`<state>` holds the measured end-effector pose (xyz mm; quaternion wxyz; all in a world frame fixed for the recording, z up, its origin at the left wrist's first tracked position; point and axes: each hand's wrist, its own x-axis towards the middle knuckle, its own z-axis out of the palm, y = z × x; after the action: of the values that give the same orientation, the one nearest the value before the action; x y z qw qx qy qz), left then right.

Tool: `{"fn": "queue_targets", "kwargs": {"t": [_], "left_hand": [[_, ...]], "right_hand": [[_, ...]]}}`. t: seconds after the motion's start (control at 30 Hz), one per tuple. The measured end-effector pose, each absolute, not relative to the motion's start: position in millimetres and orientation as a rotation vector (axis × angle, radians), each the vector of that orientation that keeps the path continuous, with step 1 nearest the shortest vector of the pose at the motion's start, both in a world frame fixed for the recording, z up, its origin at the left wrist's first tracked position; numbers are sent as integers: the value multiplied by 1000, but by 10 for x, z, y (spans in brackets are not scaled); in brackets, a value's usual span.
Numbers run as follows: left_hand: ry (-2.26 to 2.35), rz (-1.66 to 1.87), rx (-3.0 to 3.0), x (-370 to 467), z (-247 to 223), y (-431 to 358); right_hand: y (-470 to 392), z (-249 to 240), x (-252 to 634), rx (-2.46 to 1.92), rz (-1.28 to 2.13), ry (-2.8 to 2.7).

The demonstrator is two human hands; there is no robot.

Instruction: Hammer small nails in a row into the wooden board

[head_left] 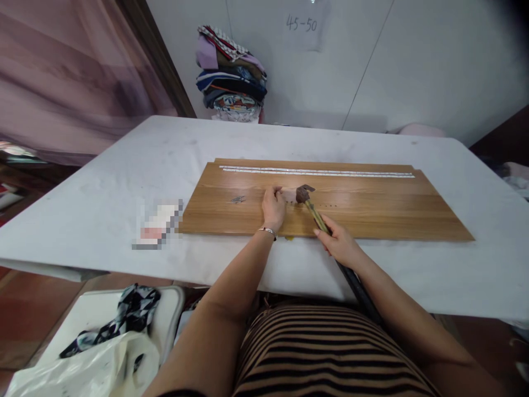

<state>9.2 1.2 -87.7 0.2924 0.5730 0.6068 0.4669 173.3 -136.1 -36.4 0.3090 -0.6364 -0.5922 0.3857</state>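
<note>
A wooden board (380,215) lies flat, with two white measuring strips (330,173) along its far side. My left hand (274,208) rests on the board with its fingers curled together; whatever they pinch is too small to make out. My right hand (336,240) is wrapped round the handle of a hammer (316,215), whose head is over the board just right of my left hand. A small pile of nails (237,199) lies left of my left hand. Small dark marks, maybe nail heads, form a row on both sides of the hammer.
The board is on a white-covered table (124,176). A blurred-out flat object (159,223) lies left of the board. Folded clothes (233,77) are stacked by the wall behind. At the lower left, a white chair (167,300) holds a patterned cloth and a plastic bag.
</note>
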Motion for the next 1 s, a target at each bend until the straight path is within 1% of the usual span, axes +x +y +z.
{"fn": "queue_targets", "kwargs": {"t": [1.0], "left_hand": [[1596, 1273, 1540, 95, -942, 36]], "right_hand": [[-1360, -350, 1726, -1697, 1048, -1543]]}}
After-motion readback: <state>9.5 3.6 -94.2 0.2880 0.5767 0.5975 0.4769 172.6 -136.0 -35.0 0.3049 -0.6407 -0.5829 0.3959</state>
